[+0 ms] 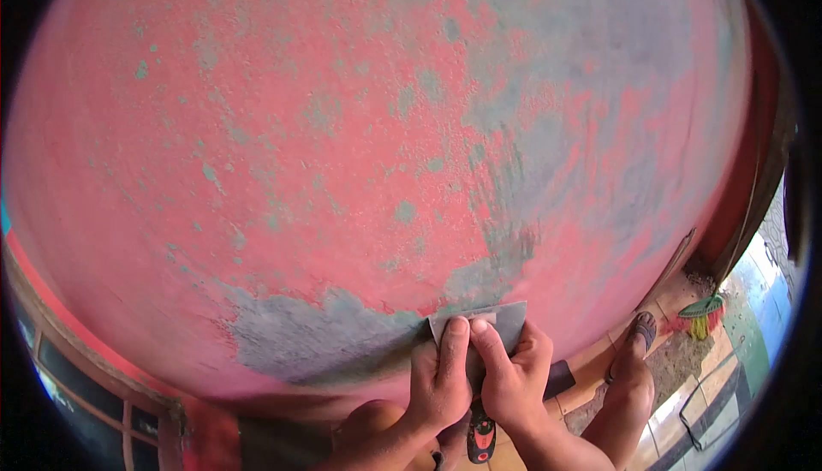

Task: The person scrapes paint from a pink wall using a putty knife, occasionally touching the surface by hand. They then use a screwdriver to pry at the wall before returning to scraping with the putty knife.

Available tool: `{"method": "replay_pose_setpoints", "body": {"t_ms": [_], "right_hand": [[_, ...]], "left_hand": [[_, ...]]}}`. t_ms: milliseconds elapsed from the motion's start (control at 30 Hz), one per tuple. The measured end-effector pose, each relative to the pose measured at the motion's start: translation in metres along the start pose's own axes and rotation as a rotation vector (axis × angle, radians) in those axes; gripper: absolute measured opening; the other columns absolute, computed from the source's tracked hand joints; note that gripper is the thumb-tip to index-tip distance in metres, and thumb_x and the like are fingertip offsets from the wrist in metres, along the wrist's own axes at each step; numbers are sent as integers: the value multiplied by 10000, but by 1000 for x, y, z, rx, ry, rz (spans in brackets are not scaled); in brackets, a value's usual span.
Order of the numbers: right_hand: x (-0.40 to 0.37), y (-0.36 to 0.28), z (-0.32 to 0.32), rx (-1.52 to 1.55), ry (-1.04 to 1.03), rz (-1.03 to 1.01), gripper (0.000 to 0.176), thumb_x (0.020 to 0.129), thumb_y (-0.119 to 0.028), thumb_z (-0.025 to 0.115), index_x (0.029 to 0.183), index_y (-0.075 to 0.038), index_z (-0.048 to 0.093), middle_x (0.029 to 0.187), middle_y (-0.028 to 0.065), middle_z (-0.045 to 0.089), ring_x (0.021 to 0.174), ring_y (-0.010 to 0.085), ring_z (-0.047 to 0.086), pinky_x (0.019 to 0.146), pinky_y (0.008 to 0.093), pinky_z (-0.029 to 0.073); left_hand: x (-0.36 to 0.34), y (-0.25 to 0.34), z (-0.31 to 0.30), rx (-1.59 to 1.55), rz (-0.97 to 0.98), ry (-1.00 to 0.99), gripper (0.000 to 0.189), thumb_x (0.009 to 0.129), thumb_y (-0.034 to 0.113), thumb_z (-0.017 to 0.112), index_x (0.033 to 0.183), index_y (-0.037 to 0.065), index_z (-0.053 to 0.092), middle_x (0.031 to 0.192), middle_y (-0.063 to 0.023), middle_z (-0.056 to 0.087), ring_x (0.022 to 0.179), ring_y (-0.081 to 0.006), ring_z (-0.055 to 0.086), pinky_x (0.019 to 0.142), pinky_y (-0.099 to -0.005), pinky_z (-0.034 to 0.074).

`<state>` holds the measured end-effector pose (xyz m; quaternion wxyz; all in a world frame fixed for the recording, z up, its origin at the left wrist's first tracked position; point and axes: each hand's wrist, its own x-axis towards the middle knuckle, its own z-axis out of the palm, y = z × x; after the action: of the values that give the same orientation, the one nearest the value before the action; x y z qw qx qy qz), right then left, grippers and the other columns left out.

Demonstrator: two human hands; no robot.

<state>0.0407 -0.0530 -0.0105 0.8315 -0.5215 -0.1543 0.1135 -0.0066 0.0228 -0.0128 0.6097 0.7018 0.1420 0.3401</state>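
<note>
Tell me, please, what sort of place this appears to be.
Probably a house or similar small building with a wall being worked on, though I cannot tell which part. The pink wall shows patchy grey areas, a scraper is held at it, and a broom rests on the tiled floor.

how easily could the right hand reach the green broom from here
Probably not easily: the right hand is busy pressing the scraper, and the broom lies off to the right, past the sandalled foot.
</note>
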Motion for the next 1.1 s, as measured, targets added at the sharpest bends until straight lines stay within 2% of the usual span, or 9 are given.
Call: {"method": "replay_pose_setpoints", "body": {"t_ms": [33,133,367,500,600,667,733,967,1100], "right_hand": [[0,0,-2,-23,-5,0,156,935,-111,680,938,45,676,816,36,694,738,71,593,660,247,489],[5,-6,0,52,-28,8,149,937,-104,677,939,44,665,829,41,693,751,72,596,668,242,489],[1,4,-3,23,-6,-23,156,936,-109,685,942,46,665,824,34,690,741,67,595,657,237,484],[-3,-1,-3,50,-6,20,137,939,-89,675,946,47,671,834,38,693,750,66,595,670,235,483],[-4,3,-1,51,29,-16,132,944,-85,667,951,47,672,841,40,693,751,67,591,675,236,483],[-3,2,-3,6,19,-38,134,949,-85,660,956,48,673,844,39,693,754,69,589,677,238,482],[2,-4,0,12,1,-56,136,951,-85,654,957,50,672,844,39,693,762,70,589,680,241,483],[-3,6,-6,-12,44,-57,164,938,-111,673,923,52,674,814,25,684,757,62,581,670,239,483],[1,-10,-4,-15,4,-45,168,934,-120,682,920,48,680,803,26,686,743,64,585,662,242,486]], "left_hand": [[-2,0,3,-11,1,38,438,1081,325,406,862,26,639,791,-2,629,741,-90,563,630,-273,436],[5,17,-9,-49,-152,-134,429,1082,311,398,881,20,641,827,-13,635,755,-99,565,640,-278,443],[-2,3,0,-2,-69,-39,458,1089,324,383,869,17,642,817,6,618,761,-81,552,645,-267,441],[-2,3,-9,-88,-182,-117,451,1089,314,386,881,9,645,828,6,633,768,-86,565,648,-276,451],[-1,-7,0,-60,58,-54,416,1093,293,411,917,-3,645,746,3,609,712,-69,553,599,-260,449],[4,-2,-4,-3,55,-93,421,1089,301,413,894,10,647,790,18,623,751,-69,564,615,-263,445],[5,9,-7,-49,-81,-129,419,1084,308,426,890,11,649,823,18,638,776,-77,576,644,-259,448],[-5,-1,6,-53,-55,-29,412,1082,304,422,896,22,657,853,9,632,812,-76,555,685,-269,449],[2,11,-1,-158,-190,-89,417,1082,314,415,899,21,649,857,10,622,807,-83,554,689,-266,447]]}}
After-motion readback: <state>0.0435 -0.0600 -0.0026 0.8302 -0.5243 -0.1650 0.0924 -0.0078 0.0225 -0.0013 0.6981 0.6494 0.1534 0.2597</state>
